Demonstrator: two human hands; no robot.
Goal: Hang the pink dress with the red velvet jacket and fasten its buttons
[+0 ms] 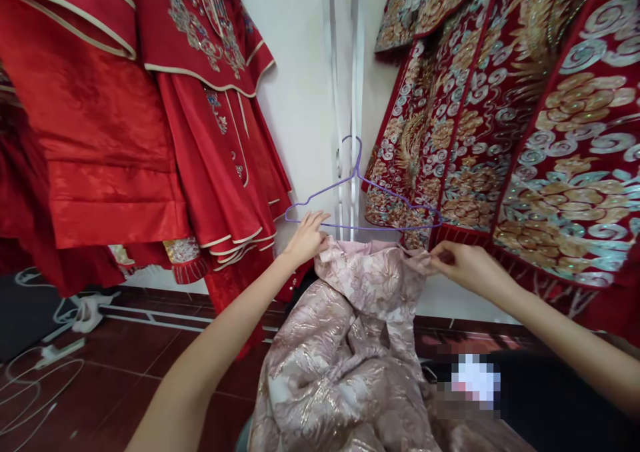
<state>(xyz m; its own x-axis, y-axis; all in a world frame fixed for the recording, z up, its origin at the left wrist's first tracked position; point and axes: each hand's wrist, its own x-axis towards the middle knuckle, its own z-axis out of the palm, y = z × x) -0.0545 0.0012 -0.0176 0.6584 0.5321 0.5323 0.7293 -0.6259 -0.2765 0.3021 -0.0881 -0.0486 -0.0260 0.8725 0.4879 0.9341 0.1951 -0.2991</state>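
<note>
A shiny pale pink brocade dress (370, 282) with a raised floral pattern hangs in front of me, its bodice uppermost and its skirt bunched below. At the bodice's left top corner, my left hand (306, 239) grips the edge, its fingers reaching up by the hanger's lower bar. My right hand (463, 263) pinches the right top corner between thumb and fingers. Just above the bodice is a purple hanger (356, 172), hooked at a white upright strip or pole. Whether the dress is looped onto the hanger I cannot tell.
Red garments with pale piping (215, 159) hang at the left. Heavily embroidered dark red garments (475, 125) hang at the right. White rack bars (155, 317), a white shoe (87, 315) and loose white cables (40, 385) lie low at the left. One lower right patch is pixelated.
</note>
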